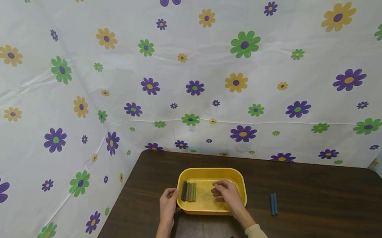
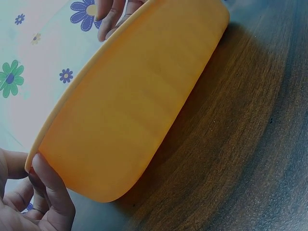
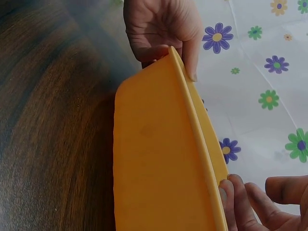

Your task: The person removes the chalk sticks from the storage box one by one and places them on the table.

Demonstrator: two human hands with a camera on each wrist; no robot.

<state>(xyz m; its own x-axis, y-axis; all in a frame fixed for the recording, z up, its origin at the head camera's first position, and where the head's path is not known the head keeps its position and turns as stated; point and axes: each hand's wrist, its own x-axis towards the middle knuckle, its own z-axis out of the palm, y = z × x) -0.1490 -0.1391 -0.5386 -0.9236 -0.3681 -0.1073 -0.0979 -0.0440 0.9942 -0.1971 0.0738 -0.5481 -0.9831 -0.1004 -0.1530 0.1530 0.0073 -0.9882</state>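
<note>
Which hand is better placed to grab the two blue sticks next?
Probably the right hand: it is nearer the blue sticks, which lie right of the yellow tray, and it looks empty. The left hand pinches the tray's rim, farther from them.

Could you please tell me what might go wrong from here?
The left hand pinches the left end of the yellow tray, so a tug might slide or tip it and disturb the row of sticks inside. The right hand is over the tray and might knock that row if it swept left. Two blue sticks lie loose on the table and could roll if nudged.
</note>
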